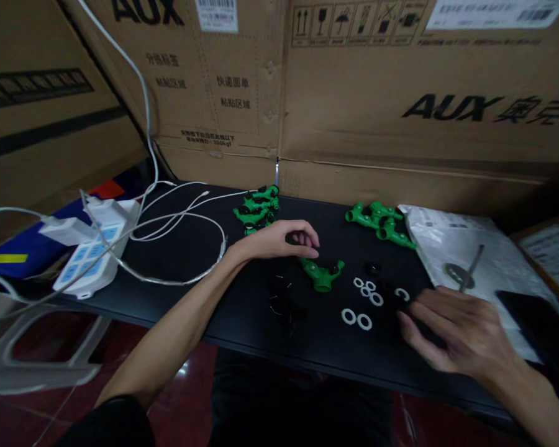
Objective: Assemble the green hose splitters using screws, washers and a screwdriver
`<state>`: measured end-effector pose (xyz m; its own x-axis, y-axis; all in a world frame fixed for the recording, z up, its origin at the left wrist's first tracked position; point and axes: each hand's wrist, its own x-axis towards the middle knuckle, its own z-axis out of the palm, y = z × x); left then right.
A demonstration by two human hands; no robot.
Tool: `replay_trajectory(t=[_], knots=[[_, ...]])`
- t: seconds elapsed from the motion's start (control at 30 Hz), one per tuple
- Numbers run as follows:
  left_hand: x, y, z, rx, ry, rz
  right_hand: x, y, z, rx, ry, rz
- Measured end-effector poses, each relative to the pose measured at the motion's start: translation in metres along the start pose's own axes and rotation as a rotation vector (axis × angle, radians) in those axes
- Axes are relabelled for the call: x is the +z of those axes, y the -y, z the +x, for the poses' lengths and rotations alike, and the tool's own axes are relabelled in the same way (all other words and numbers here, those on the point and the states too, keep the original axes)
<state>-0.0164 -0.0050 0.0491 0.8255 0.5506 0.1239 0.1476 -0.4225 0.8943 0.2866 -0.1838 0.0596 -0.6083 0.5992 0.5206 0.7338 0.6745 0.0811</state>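
My left hand hovers just above a green Y-shaped plastic fitting, its fingers curled with a gap to the thumb and nothing visible between them. Over the right side of the table, my right hand is closed around a thin metal rod, perhaps a screwdriver shaft, which sticks up past the knuckles. Its lower part is hidden by the hand. The fingertips are close to a white ring washer. Several more white washers lie between the hands, near a small black part.
Green fittings with black parts stand at the back middle; more green fittings lie back right. A white plastic bag, a dark phone, a power strip with white cables and tall cardboard boxes surround the black table.
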Motion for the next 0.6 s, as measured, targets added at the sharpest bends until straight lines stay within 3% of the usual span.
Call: replay_trajectory(t=[0.1, 0.23, 0.43, 0.6], knots=[[-0.003, -0.002, -0.001, -0.031, 0.039, 0.059, 0.0, 0.02, 0.037, -0.057, 0.099, 0.01], [0.0, 0.007, 0.002, 0.062, 0.085, 0.122, 0.014, 0.05, 0.07, -0.074, 0.294, -0.002], [0.004, 0.009, 0.003, 0.153, 0.088, 0.273, 0.044, 0.066, 0.081, -0.157, 0.516, 0.047], [0.007, 0.005, 0.001, 0.187, 0.069, 0.288, 0.052, 0.064, 0.081, -0.155, 0.559, 0.162]])
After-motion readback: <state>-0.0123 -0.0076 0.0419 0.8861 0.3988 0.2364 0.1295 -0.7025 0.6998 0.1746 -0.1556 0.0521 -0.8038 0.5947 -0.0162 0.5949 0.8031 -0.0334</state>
